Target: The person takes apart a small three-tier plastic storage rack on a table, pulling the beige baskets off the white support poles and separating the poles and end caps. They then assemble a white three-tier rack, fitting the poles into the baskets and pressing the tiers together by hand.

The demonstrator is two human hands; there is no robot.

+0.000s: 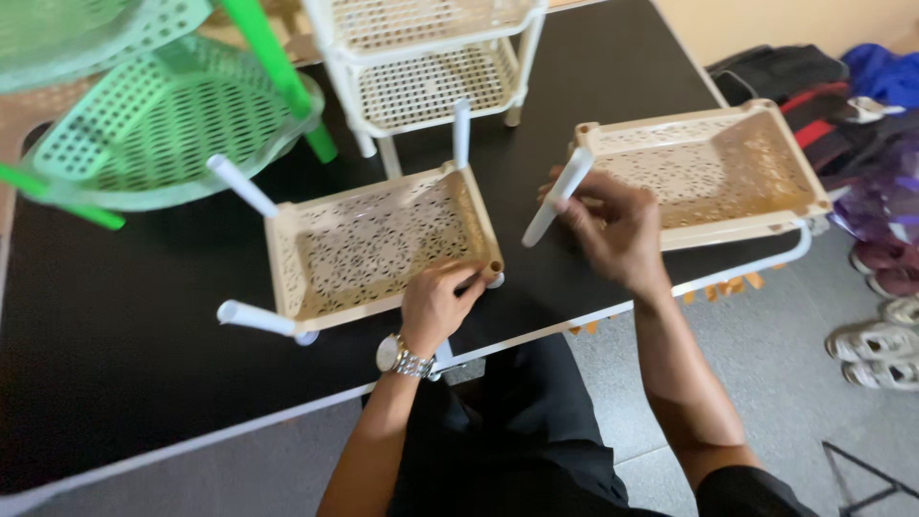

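Note:
A beige perforated plastic tray [373, 244] lies on the black table [144, 383], with white tubes standing in three of its corners. My left hand [436, 302], with a metal watch on the wrist, grips the tray's near right corner. My right hand [613, 225] holds a loose white tube [557, 196] slanted in the air, between this tray and a second beige tray [708, 172] at the right table edge.
A white two-tier rack [431, 67] stands at the back centre. A green rack [163, 115] with green legs lies tipped at the back left. Bags [814, 86] and shoes [876, 340] sit on the floor to the right.

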